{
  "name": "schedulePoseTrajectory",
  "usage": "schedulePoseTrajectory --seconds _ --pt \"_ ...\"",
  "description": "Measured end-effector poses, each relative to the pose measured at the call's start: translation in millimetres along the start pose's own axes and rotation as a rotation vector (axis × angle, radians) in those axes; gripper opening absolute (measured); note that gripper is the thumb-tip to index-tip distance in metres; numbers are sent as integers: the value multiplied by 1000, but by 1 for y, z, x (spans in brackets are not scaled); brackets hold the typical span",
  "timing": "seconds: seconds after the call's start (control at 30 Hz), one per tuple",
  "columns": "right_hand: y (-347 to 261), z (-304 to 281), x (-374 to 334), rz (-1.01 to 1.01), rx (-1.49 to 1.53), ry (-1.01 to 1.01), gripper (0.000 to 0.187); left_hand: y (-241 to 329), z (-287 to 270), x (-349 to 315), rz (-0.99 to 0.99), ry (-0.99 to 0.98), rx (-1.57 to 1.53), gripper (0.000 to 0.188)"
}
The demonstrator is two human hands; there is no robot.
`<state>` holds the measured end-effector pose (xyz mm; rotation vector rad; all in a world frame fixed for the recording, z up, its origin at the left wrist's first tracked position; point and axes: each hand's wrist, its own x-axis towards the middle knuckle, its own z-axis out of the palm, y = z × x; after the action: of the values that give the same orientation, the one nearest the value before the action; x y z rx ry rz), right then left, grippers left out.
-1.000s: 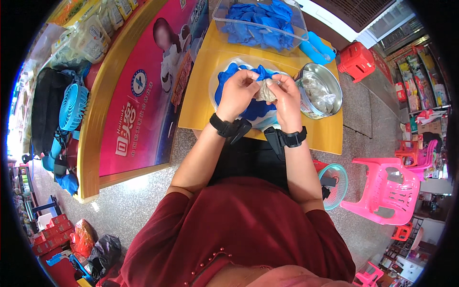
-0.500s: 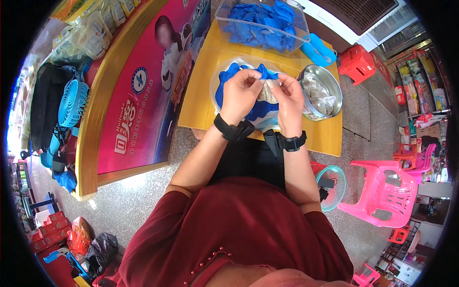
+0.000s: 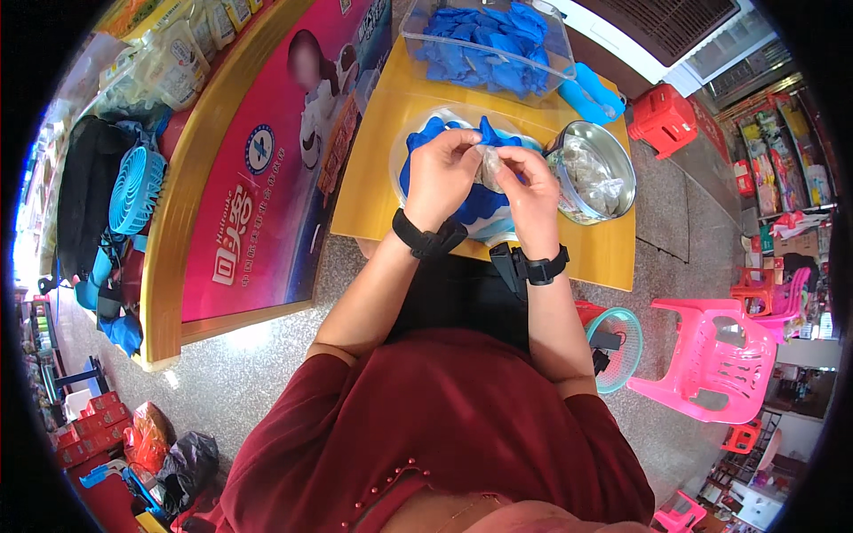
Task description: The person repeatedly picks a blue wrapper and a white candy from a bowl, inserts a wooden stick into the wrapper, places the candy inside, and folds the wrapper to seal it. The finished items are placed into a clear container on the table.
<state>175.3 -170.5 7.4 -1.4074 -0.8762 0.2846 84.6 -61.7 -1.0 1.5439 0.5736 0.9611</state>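
Note:
Over a round pale tray [image 3: 399,147], my left hand [image 3: 442,176] and my right hand [image 3: 534,188] meet with fingertips pinched. Between them is a small, crumpled, whitish see-through piece [image 3: 490,163], which looks like thin plastic; the fingers partly hide it. Both hands are closed on it. Beneath them lie blue pointed cloth-like pieces [image 3: 480,206] with white among them. Just right of my right hand stands a round metal tin [image 3: 632,169] holding clear crumpled plastic [image 3: 593,178].
A clear tub [image 3: 569,62] of blue pieces [image 3: 480,40] sits at the yellow table's [image 3: 373,178] far end, beside a light-blue object [image 3: 593,93]. A pink-fronted counter [image 3: 240,222] borders the left. Right are a green basket [image 3: 622,348], pink chair [image 3: 711,355] and red stool [image 3: 662,120].
My right hand has shifted slightly left and down, bringing the fingertips closer together. The whitish piece now looks more bunched up, and the blue point behind it shows apart from my right fingers.

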Motion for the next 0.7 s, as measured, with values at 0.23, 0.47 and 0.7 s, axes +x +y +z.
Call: schedulePoseTrajectory --seconds 0.23,0.47,0.7 --pt "-9 -7 9 384 146 -35 15 5 -6 2 239 -99 134 13" --pt "13 4 11 97 -36 269 13 17 12 -11 336 -17 328 10" --pt "-15 -10 7 299 334 36 14 12 11 -7 -28 -71 -59 11"
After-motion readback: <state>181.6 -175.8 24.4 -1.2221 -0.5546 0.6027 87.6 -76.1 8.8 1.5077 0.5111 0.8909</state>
